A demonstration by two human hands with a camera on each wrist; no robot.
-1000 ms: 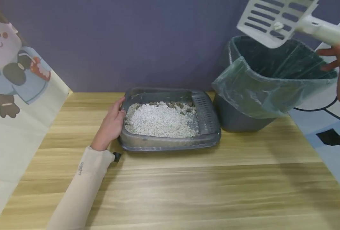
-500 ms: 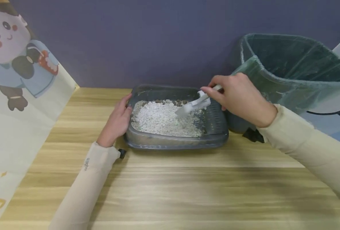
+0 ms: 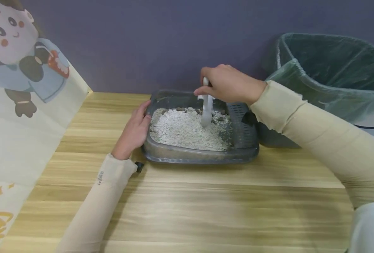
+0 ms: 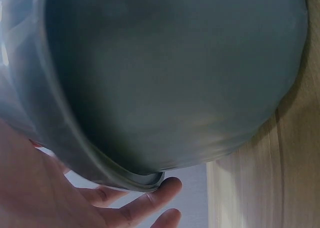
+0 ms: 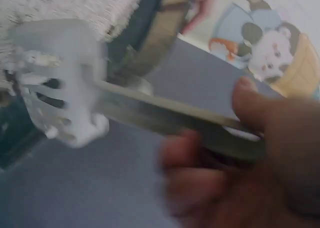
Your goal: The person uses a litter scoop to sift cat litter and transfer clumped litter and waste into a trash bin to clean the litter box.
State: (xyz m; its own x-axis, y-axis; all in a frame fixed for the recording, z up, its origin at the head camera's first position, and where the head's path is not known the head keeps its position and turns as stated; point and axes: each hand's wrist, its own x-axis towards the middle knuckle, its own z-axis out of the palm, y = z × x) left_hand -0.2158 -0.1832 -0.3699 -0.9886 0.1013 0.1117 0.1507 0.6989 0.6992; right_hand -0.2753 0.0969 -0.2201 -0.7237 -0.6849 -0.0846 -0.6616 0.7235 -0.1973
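A grey litter tray [image 3: 199, 156] full of white granules [image 3: 187, 130] sits on the wooden table, with dark pellets [image 3: 220, 119] along its far side. My left hand [image 3: 133, 131] rests on the tray's left rim with fingers straight; the left wrist view shows the tray's grey wall [image 4: 165, 83] against my palm. My right hand [image 3: 228, 84] grips the handle of a white slotted scoop [image 3: 207, 109], which points down into the granules near the far edge. In the right wrist view the scoop [image 5: 55, 78] is blurred, and my fingers [image 5: 250, 138] curl round its handle.
A grey bin lined with a green plastic bag [image 3: 329, 80] stands right of the tray. A cartoon-printed panel [image 3: 22, 98] leans at the left. A purple wall closes the back. Bare wooden tabletop [image 3: 205, 211] stretches in front of the tray.
My right hand brought the scoop from above the bin down into the tray, then turned it upright into the granules. The left hand stayed on the rim.
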